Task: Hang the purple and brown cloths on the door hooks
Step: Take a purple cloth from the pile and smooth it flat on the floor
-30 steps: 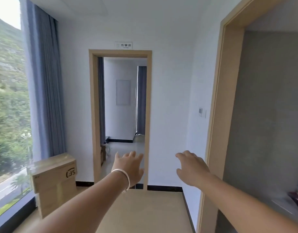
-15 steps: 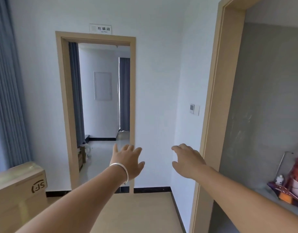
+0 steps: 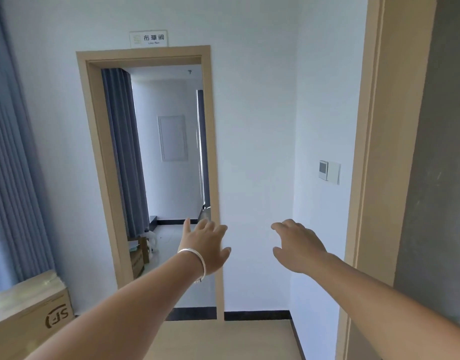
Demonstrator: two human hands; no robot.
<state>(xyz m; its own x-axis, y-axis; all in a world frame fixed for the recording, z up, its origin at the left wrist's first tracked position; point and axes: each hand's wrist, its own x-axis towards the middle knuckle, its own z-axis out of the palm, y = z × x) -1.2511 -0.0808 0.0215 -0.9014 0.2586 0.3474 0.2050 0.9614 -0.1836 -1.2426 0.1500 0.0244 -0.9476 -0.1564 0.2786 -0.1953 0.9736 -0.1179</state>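
Change: since half a second ago we note the doorway (image 3: 156,178) sits further right and larger in view, the curtain (image 3: 13,165) fills more of the left edge, and the items seen low at right are out of frame; both hands stay raised in much the same pose.
Left hand: we find the left hand (image 3: 206,249) held out in mid-air, back toward us, fingers spread and relaxed, gripping nothing; a bracelet (image 3: 197,263) circles the wrist.
Right hand: we find the right hand (image 3: 297,245) held out beside it, well apart, fingers loosely bent downward, holding nothing and touching nothing.
Cloths and hooks: we see neither the purple nor the brown cloth, and no door hooks, so we cannot tell where they are.
Doorway: wood-framed, open, with a sign (image 3: 148,38) on the wall just above it; a second room with a grey curtain shows beyond.
Right side: we record a second door frame (image 3: 371,178) at the right, and a switch (image 3: 329,172) on the wall between the two frames.
Lower left: a box (image 3: 28,307) printed "SF" stands near the curtain.
Floor: pale floor (image 3: 223,339) with a dark skirting along the wall.
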